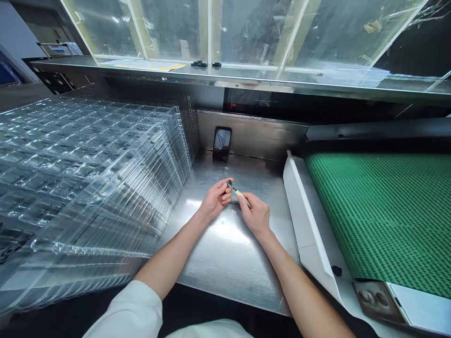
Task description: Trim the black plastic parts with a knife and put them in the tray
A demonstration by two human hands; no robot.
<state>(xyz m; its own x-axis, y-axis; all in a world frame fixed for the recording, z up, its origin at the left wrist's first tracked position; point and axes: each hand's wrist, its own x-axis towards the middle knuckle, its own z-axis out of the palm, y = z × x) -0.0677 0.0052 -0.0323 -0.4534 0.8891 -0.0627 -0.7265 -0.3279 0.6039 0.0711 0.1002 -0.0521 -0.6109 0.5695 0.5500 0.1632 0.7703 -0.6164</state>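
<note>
My left hand [215, 199] pinches a small black part [229, 183] between thumb and fingers; its exact kind is too small to make out. In my right hand [256, 213] is a slim knife-like tool with a pale handle [243, 196], held like a pen. The tool's narrow dark tip meets or nearly meets the black part. Both hands are above the shiny metal worktop [225, 263], with the forearms reaching in from below.
Tall stacks of clear plastic trays [105, 155] stand at the left. A phone [221, 143] leans upright against the back metal wall. At the right runs a green conveyor belt [380, 211] behind a white side guard [303, 211]. Small black pieces [199, 64] lie on the shelf above.
</note>
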